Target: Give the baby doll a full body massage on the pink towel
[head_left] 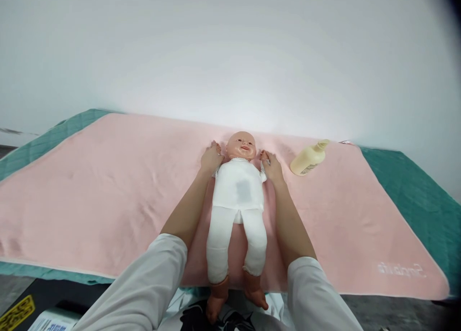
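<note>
A baby doll [238, 187] in a white cloth body lies on its back, its head toward the wall and its bare feet toward me. My left hand [212, 157] is closed around the doll's hand beside its head on the left. On the other side, my right hand [272, 166] grips the doll's other hand, with small fingers showing at the top. Both doll arms are bent up near the shoulders. A pale yellow pump bottle [309, 158] lies on its side just right of my right hand.
Beneath the doll spreads a pink mat [118, 192] over a teal quilted cover [414, 187]. A white wall [230, 53] rises behind. At lower left, a dark surface [46, 292] carries a white-and-green package [54, 320] and a yellow label.
</note>
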`<state>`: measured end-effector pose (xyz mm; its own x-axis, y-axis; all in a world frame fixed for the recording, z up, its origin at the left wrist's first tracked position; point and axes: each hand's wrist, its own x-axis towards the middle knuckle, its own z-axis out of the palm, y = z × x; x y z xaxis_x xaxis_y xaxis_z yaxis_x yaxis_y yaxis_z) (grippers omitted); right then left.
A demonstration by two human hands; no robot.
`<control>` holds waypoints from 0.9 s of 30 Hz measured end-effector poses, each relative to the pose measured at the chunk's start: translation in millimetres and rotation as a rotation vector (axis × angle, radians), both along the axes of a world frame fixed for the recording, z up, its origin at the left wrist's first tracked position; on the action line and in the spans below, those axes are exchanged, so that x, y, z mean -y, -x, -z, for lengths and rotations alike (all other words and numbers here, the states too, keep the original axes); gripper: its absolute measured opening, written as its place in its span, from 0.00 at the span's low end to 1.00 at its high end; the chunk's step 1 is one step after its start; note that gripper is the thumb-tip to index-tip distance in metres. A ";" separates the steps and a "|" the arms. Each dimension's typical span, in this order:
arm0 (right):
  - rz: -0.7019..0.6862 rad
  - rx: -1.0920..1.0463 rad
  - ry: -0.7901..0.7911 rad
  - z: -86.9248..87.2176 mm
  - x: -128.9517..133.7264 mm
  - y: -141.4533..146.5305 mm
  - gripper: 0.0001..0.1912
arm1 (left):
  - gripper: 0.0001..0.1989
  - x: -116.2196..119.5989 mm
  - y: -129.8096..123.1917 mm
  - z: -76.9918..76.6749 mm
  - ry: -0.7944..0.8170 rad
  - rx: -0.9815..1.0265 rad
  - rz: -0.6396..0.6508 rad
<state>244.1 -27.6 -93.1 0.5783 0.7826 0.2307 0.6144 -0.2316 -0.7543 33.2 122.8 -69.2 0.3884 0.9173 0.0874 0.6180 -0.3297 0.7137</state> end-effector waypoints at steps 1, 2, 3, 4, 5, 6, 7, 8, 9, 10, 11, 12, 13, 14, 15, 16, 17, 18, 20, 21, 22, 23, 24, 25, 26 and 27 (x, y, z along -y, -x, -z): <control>0.005 0.004 0.003 -1.2 0.5 0.5 0.26 | 0.39 0.2 -0.2 -0.5 0.000 -0.012 0.005; 0.009 0.006 0.000 -2.0 1.0 0.9 0.26 | 0.39 0.5 -0.2 -1.0 0.000 -0.018 0.007; 0.010 0.006 -0.005 -2.6 1.5 1.2 0.25 | 0.39 0.8 -0.1 -1.5 0.000 -0.021 0.006; 0.009 0.007 -0.012 -2.7 1.9 1.3 0.24 | 0.39 1.2 0.2 -1.8 -0.002 -0.025 0.006; 0.006 0.008 -0.016 -2.4 2.2 1.2 0.24 | 0.39 1.7 0.9 -2.2 -0.002 -0.028 0.005; 0.006 0.006 -0.023 -1.7 2.3 1.1 0.24 | 0.40 2.3 1.8 -2.5 0.000 -0.025 0.001; 0.008 -0.002 -0.034 -0.7 2.4 0.8 0.24 | 0.39 3.0 3.0 -2.8 0.007 -0.011 -0.004; 0.010 -0.020 -0.051 0.4 2.3 0.6 0.24 | 0.39 3.8 4.4 -3.3 0.013 0.019 -0.010; 0.013 -0.046 -0.078 1.6 2.2 0.4 0.24 | 0.38 4.7 5.9 -3.9 0.015 0.066 -0.019; 0.019 -0.077 -0.115 2.5 2.3 0.4 0.25 | 0.37 5.6 7.5 -4.8 0.010 0.128 -0.031; 0.026 -0.110 -0.158 3.0 2.5 0.6 0.26 | 0.35 6.6 9.1 -5.9 -0.002 0.199 -0.045; 0.034 -0.142 -0.208 2.8 3.0 1.0 0.26 | 0.34 7.6 10.6 -7.5 -0.019 0.273 -0.062; 0.039 -0.167 -0.257 1.9 3.8 1.8 0.27 | 0.32 8.8 12.1 -9.4 -0.039 0.345 -0.079; 0.049 -0.185 -0.305 0.1 5.0 2.9 0.28 | 0.31 10.0 13.7 -11.8 -0.061 0.412 -0.096; 0.063 -0.196 -0.349 -2.5 6.6 4.2 0.28 | 0.28 11.4 15.3 -14.7 -0.086 0.474 -0.111; 0.078 -0.200 -0.386 -5.8 8.7 5.7 0.29 | 0.26 12.9 17.2 -17.9 -0.115 0.528 -0.124; 0.098 -0.199 -0.416 -9.7 11.2 7.4 0.30 | 0.25 14.6 19.3 -21.4 -0.149 0.571 -0.138; 0.122 -0.193 -0.438 -14.0 14.0 9.1 0.30 | 0.24 16.4 21.7 -25.2 -0.183 0.601 -0.154; 0.171 -0.192 -0.462 -22.9 20.2 12.7 0.31 | 0.25 20.5 27.3 -33.2 -0.234 0.627 -0.192; 0.187 -0.195 -0.469 -27.4 23.6 14.5 0.31 | 0.25 22.6 30.3 -37.4 -0.249 0.630 -0.209; 0.198 -0.196 -0.479 -31.8 27.2 16.3 0.32 | 0.26 24.9 33.5 -41.5 -0.259 0.631 -0.217; 0.204 -0.191 -0.491 -36.0 31.0 18.3 0.32 | 0.26 27.2 36.9 -45.6 -0.265 0.630 -0.216; 0.203 -0.179 -0.504 -40.0 35.1 20.3 0.32 | 0.25 29.8 40.3 -49.6 -0.270 0.628 -0.207; 0.196 -0.160 -0.513 -43.6 39.8 22.7 0.32 | 0.25 32.6 44.1 -53.5 -0.273 0.619 -0.193; 0.185 -0.138 -0.515 -46.8 45.2 25.5 0.30 | 0.23 35.9 48.1 -57.1 -0.273 0.604 -0.174; 0.179 -0.122 -0.507 -49.2 51.3 29.0 0.29 | 0.22 39.7 52.7 -60.4 -0.271 0.586 -0.155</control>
<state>215.1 -79.0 -43.9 0.7381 0.4775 0.4767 0.5003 0.0867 -0.8615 -19.5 83.1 -8.8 0.0720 0.8746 0.4795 0.2073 -0.4833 0.8505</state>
